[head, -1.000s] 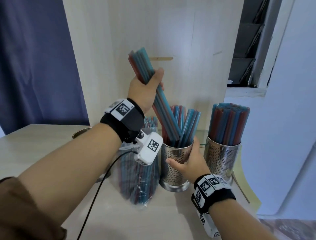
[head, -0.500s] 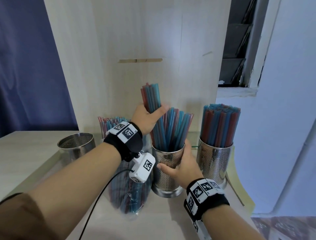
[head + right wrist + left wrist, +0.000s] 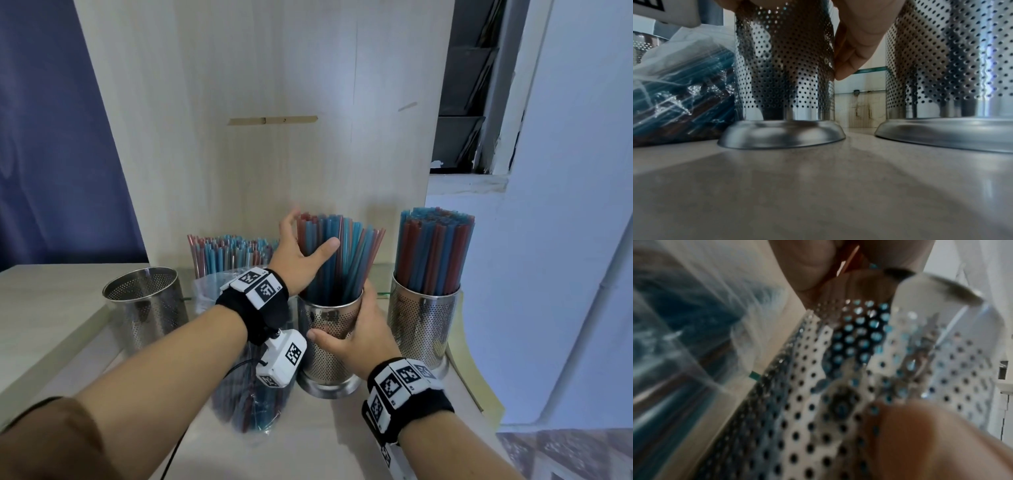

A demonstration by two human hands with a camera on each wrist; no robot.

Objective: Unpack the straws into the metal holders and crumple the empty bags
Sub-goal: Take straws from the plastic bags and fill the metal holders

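Three perforated metal holders stand in a row. The left holder [image 3: 144,308] is empty, while the right holder [image 3: 424,325] is packed with red and blue straws [image 3: 435,250]. My right hand [image 3: 349,339] grips the middle holder [image 3: 329,356] round its wall; the right wrist view shows that holder [image 3: 785,73] with my fingers [image 3: 855,48] curled on it. My left hand [image 3: 301,253] is spread open beside the loose straws [image 3: 342,260] in it, thumb touching them. A clear plastic bag [image 3: 246,401] of straws leans between the left and middle holders.
A tall pale wooden panel [image 3: 274,102] rises just behind the holders. The table edge [image 3: 479,377] runs close to the right holder's right side. A dark cable [image 3: 239,366] trails from my left wrist over the bag. A blue curtain [image 3: 51,137] hangs at the left.
My left hand lowered the bundle of straws into the middle holder and let go, its fingers now spread. The right hand kept its grip on that holder.
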